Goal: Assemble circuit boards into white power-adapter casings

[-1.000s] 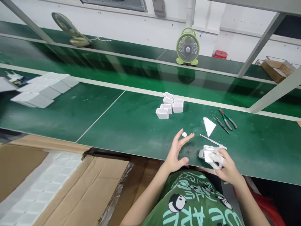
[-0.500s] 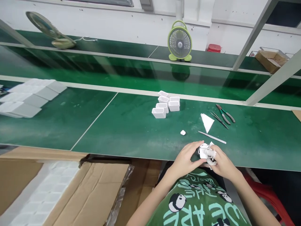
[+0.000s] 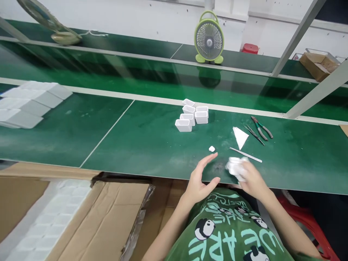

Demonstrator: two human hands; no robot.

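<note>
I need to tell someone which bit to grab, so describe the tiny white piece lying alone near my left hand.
Start at the green workbench and find the cluster of open white boxes near its middle. Come toward the near edge: the small white piece lies alone just beyond the left hand. It is far smaller than the boxes, and rounded, unlike the folded white paper triangle to its right.

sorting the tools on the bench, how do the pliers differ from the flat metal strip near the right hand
The pliers have green handles that splay apart; the metal strip is one bare, straight silver piece. The pliers lie farther back on the bench; the strip lies just beyond the right hand. Both rest flat on the green bench, untouched.
</note>
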